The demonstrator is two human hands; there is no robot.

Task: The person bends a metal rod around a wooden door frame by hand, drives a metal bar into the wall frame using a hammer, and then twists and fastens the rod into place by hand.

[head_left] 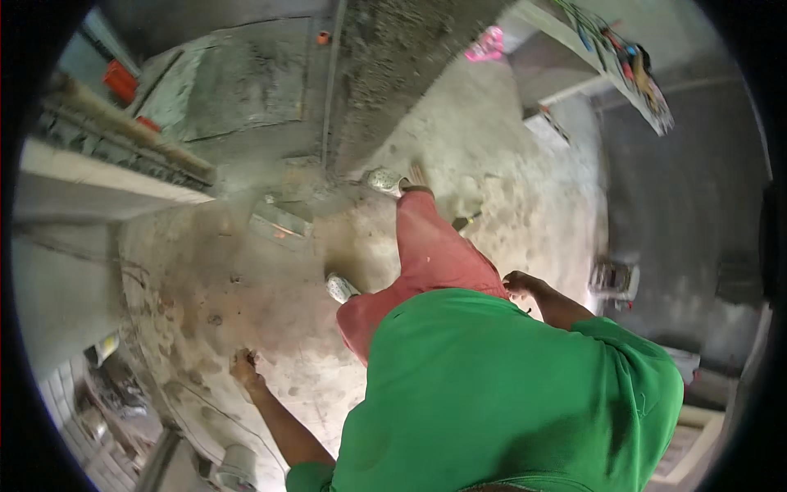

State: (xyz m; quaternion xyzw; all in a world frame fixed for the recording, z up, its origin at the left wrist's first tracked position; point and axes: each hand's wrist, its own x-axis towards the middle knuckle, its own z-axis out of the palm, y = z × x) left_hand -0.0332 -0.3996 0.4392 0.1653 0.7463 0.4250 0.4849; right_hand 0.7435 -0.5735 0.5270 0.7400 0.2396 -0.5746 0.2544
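My left hand [247, 367] hangs low at my left, out over the dusty concrete floor [205, 287], its fingers curled around something small and dark that I cannot make out. By my right hip, my right hand [518, 284] has bent fingers, partly hidden by my clothing; what it holds, if anything, is unclear. I am in mid-stride in red trousers [426, 254] and pale, spotted shoes [384, 180]. A dark tool with a yellow part [466, 221] lies on the floor ahead, right of my legs. A flat object with an orange strip [275, 221] lies to their left.
A ledge [566, 33] at top right carries cables and tools, with a pink bag [485, 43] near it. Orange containers [120, 80] stand beyond a low wall [123, 176] at left. A white bucket [238, 466] is at lower left. A dark wall [689, 205] borders the right side.
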